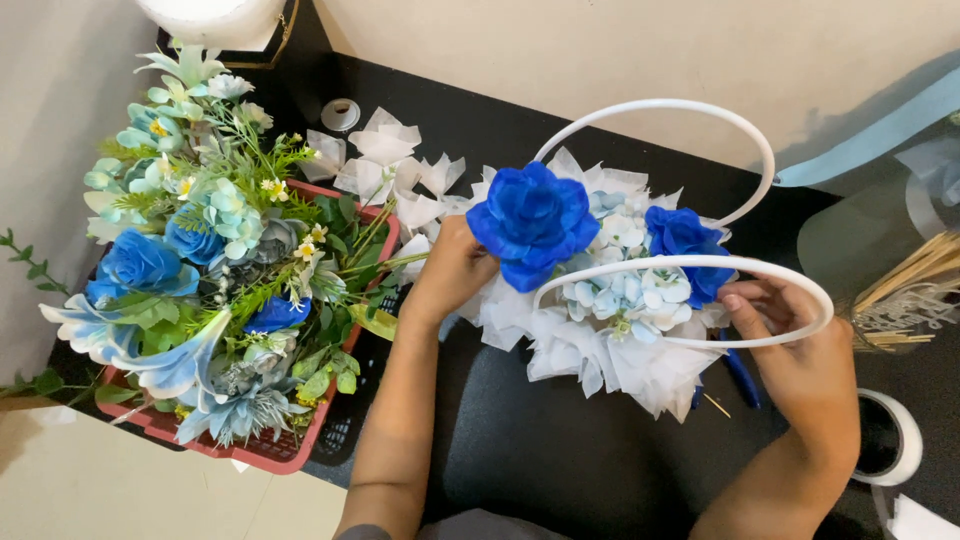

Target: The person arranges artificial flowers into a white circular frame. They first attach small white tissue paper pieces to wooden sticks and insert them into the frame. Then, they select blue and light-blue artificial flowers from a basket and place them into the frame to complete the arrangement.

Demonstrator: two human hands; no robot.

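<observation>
Item: flower arrangement, white tissue and pale blue blossoms under two white hoop handles, stood mid-desk.

Left hand: grip closed around the stem below the large blue rose, at the arrangement's left edge.

Right hand: fingers curled about the near hoop handle at the right side, steadying it.

Handling note: the rose likely seated best with the stem pushed straight down while the right hand braced the handle, keeping the tissue uncrushed.

Adjacent: red basket of blue and green artificial flowers, left; wooden sticks, right.
</observation>
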